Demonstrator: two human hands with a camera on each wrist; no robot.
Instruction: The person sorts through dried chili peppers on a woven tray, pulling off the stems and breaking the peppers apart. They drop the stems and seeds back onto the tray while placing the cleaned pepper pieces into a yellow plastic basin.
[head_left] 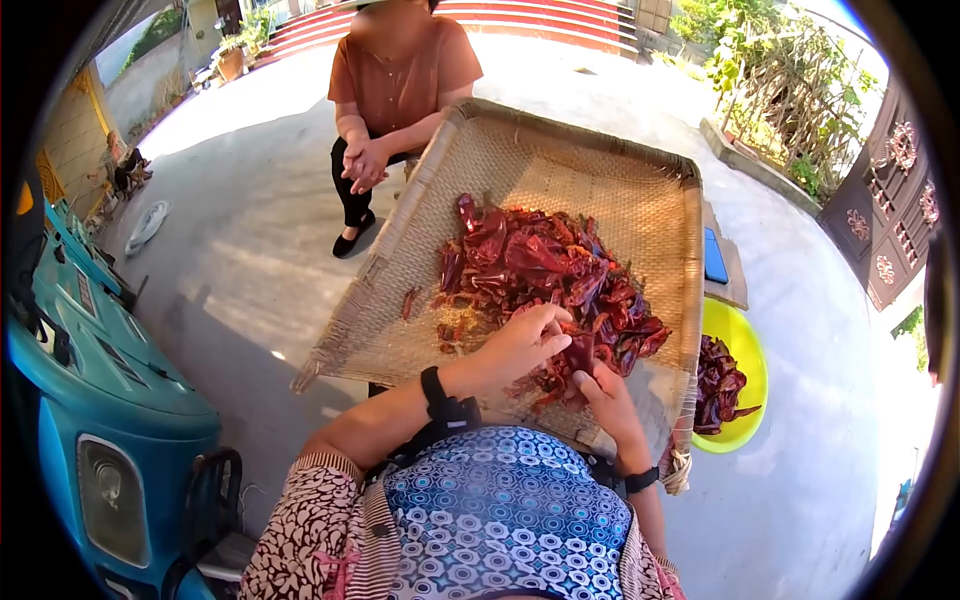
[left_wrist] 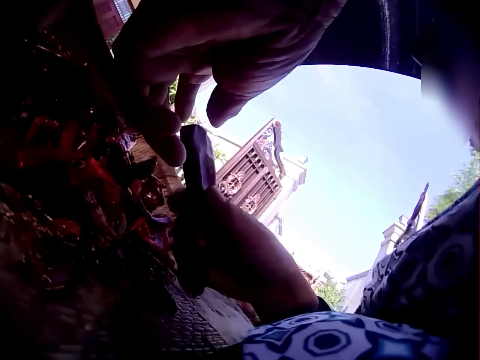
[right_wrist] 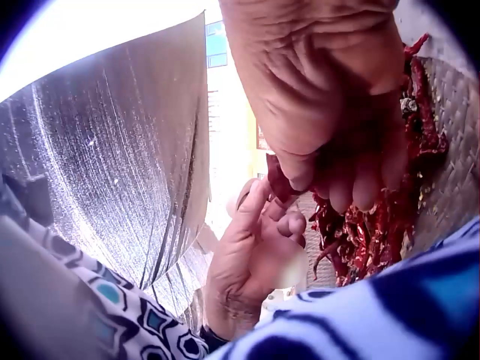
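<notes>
In the head view my right hand (head_left: 607, 395) grips a dark red dried chili pepper (head_left: 578, 352) over the near part of a heap of dried chili peppers (head_left: 540, 255). My left hand (head_left: 525, 340) is just left of that pepper. In the left wrist view the left thumb stands apart from the fingers, with the fingertips right at the pepper's upper end (left_wrist: 196, 142). From the right wrist, the pepper (right_wrist: 277, 178) sticks out between the right thumb and fingers, and the left hand (right_wrist: 251, 259) is close below it. Right fingers hide most of the pepper there.
The heap lies on a large woven tray (head_left: 400, 290). Right of it, a yellow basin (head_left: 745, 350) holds more dried peppers, near a blue phone-like slab (head_left: 714, 256). A person (head_left: 405, 75) sits beyond the tray; a teal vehicle (head_left: 110, 400) stands at left.
</notes>
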